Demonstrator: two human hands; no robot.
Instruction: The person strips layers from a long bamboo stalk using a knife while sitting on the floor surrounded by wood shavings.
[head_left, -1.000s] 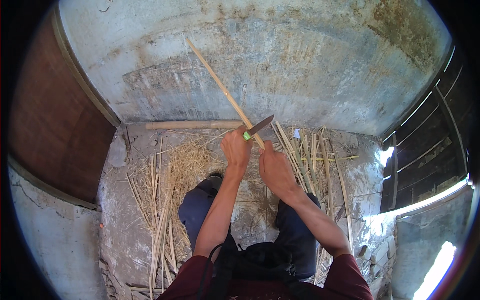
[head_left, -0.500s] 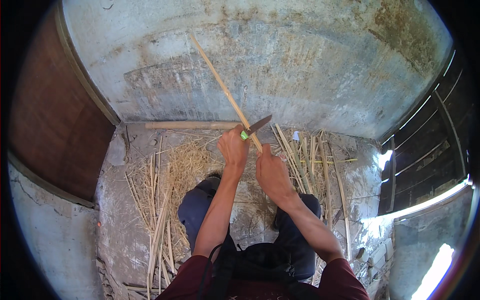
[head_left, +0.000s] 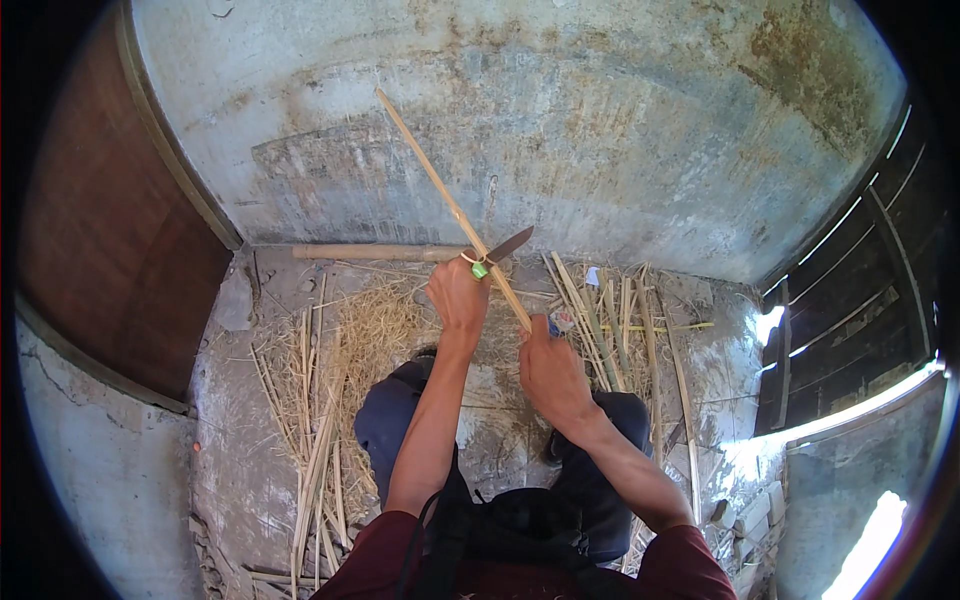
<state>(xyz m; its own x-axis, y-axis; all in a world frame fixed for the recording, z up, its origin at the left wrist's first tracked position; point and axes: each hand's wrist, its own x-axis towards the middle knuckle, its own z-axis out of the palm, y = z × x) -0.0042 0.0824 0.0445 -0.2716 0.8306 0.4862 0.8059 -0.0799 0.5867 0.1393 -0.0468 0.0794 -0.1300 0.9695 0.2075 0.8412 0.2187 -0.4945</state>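
My left hand [head_left: 459, 296] is closed round a knife, whose green handle end [head_left: 479, 269] shows at the fingers. Its dark blade [head_left: 513, 244] points up and to the right, crossing a long, pale bamboo strip [head_left: 432, 175]. The near end of that strip sits in my right hand [head_left: 556, 378], which is closed on it. From there the strip slants away past my left hand to a tip in front of the wall. A thin, pale curl stands beside the blade at my left hand.
Loose shavings [head_left: 378, 325] and split strips [head_left: 318, 430] lie on the floor at left. More bamboo pieces [head_left: 655, 370] lie at right. A bamboo pole [head_left: 375, 252] rests along the wall's foot [head_left: 600, 150]. Broken blocks [head_left: 755, 515] sit at lower right.
My right hand has drawn the strip back toward me and slightly right, so its far tip is lower. My left hand and the knife have shifted a little left. The pale curl now shows.
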